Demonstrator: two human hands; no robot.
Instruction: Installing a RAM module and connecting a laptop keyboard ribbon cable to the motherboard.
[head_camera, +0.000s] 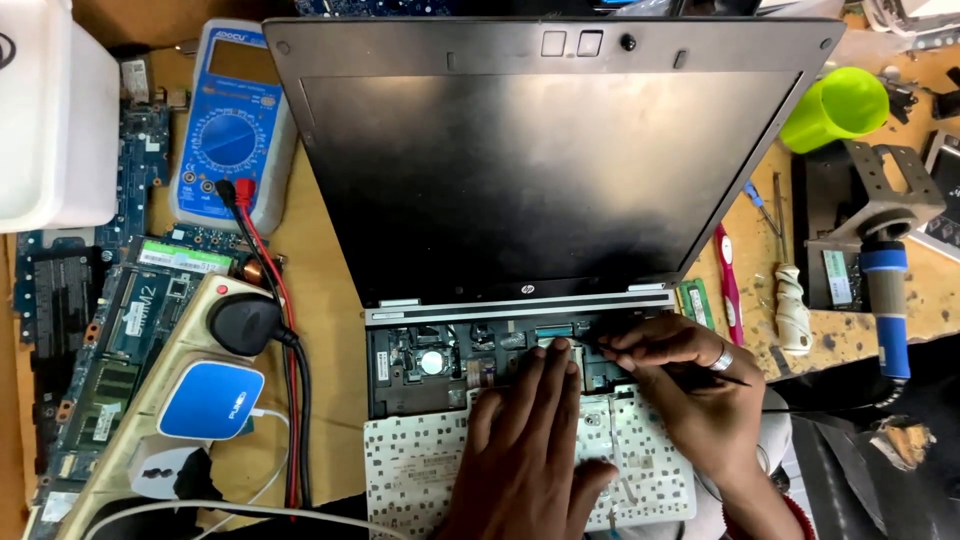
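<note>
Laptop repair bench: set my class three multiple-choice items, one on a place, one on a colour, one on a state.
1. Where does the multimeter lie?
A. left of the laptop
B. right of it
C. on its screen

2. What colour is the cup?
A. red
B. lime green
C. white

3. How does the keyboard lie?
A. seated key-side up
B. lifted out, flipped underside up
C. missing

Answers:
1 A, it sits beside the lid's left edge.
2 B, bright green at upper right.
3 B, its pale back shows under the left hand, with internals exposed near the right hand.
</note>
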